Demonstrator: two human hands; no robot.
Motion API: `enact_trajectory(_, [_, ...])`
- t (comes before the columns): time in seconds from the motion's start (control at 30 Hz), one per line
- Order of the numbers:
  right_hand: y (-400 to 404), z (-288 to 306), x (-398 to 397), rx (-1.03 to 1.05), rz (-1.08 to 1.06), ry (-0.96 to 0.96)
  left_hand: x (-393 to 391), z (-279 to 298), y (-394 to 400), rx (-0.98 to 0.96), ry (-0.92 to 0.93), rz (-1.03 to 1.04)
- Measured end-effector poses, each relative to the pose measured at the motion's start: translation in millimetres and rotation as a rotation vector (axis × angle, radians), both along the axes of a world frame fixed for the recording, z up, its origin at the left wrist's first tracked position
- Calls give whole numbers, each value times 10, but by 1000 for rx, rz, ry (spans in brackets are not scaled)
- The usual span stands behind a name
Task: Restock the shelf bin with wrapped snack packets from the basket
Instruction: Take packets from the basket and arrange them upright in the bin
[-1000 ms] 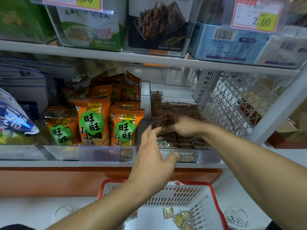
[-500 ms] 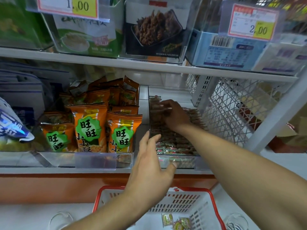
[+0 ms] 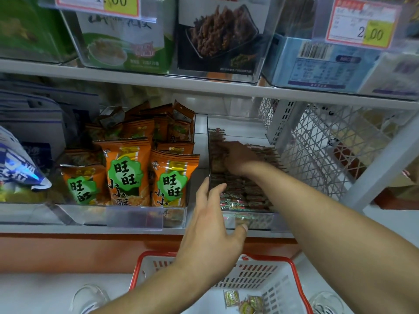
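Packets (image 3: 242,196) already fill the clear shelf bin (image 3: 249,220) at frame centre. Right hand (image 3: 240,158) reaches deep to bin's rear, prob. pressing rows back; grip can't tell. Left hand (image 3: 210,225) open, fingers spread on bin's front-left corner, likely bracing it. Basket (image 3: 294,275) lower centre w/ few packets left. Shelf lip above limits headroom; orange bags (image 3: 129,173) crowd left.

Bare forearms, no sleeves, no rings
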State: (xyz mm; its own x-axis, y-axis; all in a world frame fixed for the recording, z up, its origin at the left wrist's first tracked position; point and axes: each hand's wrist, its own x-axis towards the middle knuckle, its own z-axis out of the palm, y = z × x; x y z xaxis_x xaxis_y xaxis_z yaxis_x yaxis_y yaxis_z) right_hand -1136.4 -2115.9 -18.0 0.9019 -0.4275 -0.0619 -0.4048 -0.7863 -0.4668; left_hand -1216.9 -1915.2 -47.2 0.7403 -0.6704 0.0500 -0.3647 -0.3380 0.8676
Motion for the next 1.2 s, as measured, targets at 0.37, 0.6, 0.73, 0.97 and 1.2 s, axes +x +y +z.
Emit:
enact_trajectory(0.37, [64,-46,11,-46,-96,-126,-9,12,9,23,-14,-10])
enact_trajectory(0.6, [16,-97,-77,42,-122,-187,-35,5,44,31,-34,-16])
enact_trajectory(0.73, [-20,-82,-134,51,-135,-170,-75,18,127,50,-62,-46])
enact_trajectory(0.97, [466,142,-770,87,-71,-1047,-224,36,304,2,-185,-132])
enact_trajectory(1.2, [797,-1244,-1860,-83,285,-884,-349,-1117,642,907,-350,-663])
